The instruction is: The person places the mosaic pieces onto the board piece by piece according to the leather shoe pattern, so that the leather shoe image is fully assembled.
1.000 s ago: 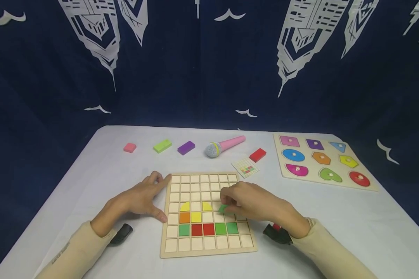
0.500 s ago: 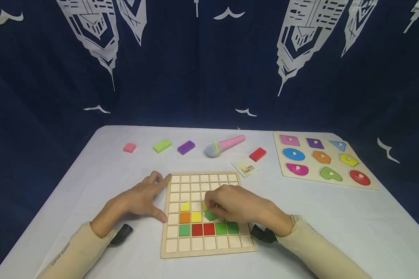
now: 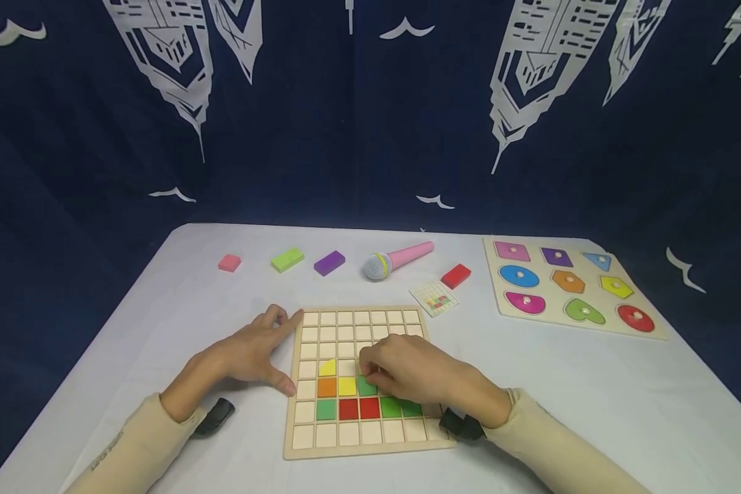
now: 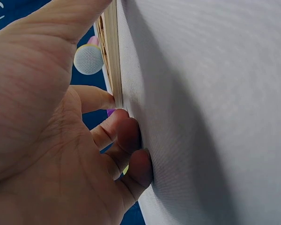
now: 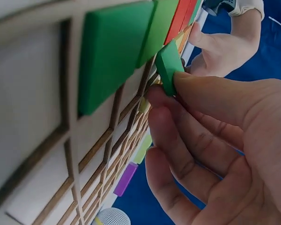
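A wooden grid board (image 3: 346,433) lies in the middle of the white table, holding yellow, orange, red and green tiles. My right hand (image 3: 370,374) reaches over it and pinches a green square tile (image 3: 367,387) between thumb and fingers, low in the cell just right of the yellow square. The right wrist view shows that green tile (image 5: 167,65) tilted at the cell's edge, next to two seated green tiles (image 5: 117,51). My left hand (image 3: 287,351) rests on the table, index finger and thumb touching the board's left edge (image 4: 111,56).
Along the back lie a pink block (image 3: 229,262), a lime block (image 3: 287,259), a purple block (image 3: 330,263), a toy microphone (image 3: 398,259), a red block (image 3: 455,275) and a pattern card (image 3: 434,297). A shape puzzle board (image 3: 571,288) sits at the right.
My right hand has carried the green tile leftward across the board and lowered it into the cell beside the yellow square. The left hand has stayed put.
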Motion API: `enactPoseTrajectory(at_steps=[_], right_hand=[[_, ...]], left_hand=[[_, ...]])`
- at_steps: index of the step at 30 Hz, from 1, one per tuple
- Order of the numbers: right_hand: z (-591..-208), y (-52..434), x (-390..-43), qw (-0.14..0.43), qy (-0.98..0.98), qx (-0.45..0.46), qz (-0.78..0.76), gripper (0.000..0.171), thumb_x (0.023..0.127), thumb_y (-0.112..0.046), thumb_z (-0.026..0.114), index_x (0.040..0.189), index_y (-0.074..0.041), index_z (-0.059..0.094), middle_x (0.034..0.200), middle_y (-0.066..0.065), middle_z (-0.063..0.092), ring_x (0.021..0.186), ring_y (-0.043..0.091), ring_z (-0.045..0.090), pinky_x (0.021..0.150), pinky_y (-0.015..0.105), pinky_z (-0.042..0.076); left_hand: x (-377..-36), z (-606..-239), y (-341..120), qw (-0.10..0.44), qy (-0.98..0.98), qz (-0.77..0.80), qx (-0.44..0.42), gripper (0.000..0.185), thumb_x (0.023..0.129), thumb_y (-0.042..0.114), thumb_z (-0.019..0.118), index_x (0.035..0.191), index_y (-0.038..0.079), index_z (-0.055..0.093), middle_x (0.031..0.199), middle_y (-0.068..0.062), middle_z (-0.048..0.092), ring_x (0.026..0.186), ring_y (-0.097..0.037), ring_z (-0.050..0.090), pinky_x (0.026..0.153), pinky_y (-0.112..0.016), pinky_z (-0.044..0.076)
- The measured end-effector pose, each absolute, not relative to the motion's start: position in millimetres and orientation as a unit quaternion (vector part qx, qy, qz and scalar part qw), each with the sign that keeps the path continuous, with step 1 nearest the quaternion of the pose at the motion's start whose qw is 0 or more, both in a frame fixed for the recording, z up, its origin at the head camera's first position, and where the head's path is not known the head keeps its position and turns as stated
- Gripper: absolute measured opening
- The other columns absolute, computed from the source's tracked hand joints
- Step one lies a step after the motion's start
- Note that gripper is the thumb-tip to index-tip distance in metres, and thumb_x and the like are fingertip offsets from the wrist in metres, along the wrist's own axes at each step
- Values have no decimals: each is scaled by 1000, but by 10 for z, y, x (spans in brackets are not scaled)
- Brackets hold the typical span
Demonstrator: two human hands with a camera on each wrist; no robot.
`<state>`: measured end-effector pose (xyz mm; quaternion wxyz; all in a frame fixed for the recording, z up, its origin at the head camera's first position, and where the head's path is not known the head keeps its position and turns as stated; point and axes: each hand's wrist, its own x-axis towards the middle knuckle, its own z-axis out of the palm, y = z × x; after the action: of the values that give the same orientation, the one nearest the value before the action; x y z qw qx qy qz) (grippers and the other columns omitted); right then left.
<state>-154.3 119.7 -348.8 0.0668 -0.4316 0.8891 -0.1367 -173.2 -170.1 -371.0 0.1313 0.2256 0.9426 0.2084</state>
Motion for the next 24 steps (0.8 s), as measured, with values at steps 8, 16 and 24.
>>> enactPoseTrajectory(at_steps=[8,16,24], right_hand=[[-3493,1232,-1520,64,884,-445,-129,14,90,-10,72,81,-20,71,77,-14,59,73,3,51,67,20,45],[-3446,1406,-1451,72,863,-479,-145,9,92,-12,72,89,-19,77,85,-15,64,82,0,55,78,21,49],[-3411,1779,-1379,107,882,-430,-158,11,94,-23,70,103,-20,77,99,-15,68,92,1,61,85,25,53]], left_hand=[[-1730,-3707,-1711,132,943,207,223,129,57,53,93,158,4,27,121,-9,38,109,-26,42,87,-38,43],[-1727,-3712,-1700,135,942,208,226,129,58,53,92,158,5,27,123,-8,38,110,-26,42,90,-39,43],[-1725,-3714,-1698,135,943,203,225,129,57,53,93,158,5,27,123,-9,37,109,-26,42,88,-39,44]])
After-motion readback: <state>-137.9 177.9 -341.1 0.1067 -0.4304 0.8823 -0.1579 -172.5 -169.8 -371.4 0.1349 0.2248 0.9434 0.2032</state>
